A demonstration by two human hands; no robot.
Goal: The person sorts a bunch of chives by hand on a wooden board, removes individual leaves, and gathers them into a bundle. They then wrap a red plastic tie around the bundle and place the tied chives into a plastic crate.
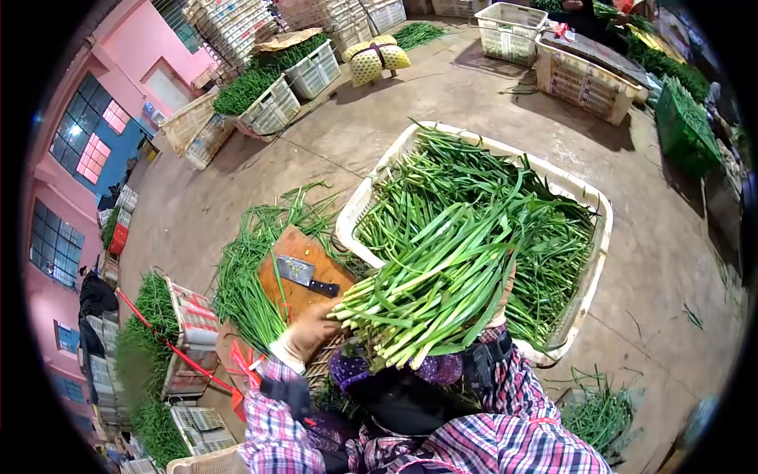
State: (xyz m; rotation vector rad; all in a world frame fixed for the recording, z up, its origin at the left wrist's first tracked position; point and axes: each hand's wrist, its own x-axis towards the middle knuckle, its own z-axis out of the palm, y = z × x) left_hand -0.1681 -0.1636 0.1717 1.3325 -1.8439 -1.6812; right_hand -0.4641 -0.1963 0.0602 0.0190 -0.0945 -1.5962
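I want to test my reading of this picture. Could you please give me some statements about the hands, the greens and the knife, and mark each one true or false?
1. Both hands hold the bundle of green stalks. True: the left hand and the right hand grip it from either side.
2. The cleaver is in the right hand. False: it lies on the wooden board, and no hand touches it.
3. The white crate is filled with green stalks. True.
4. The left hand is bare. False: it wears a light glove.
5. The wooden board lies inside the white crate. False: it lies outside, beside the crate.
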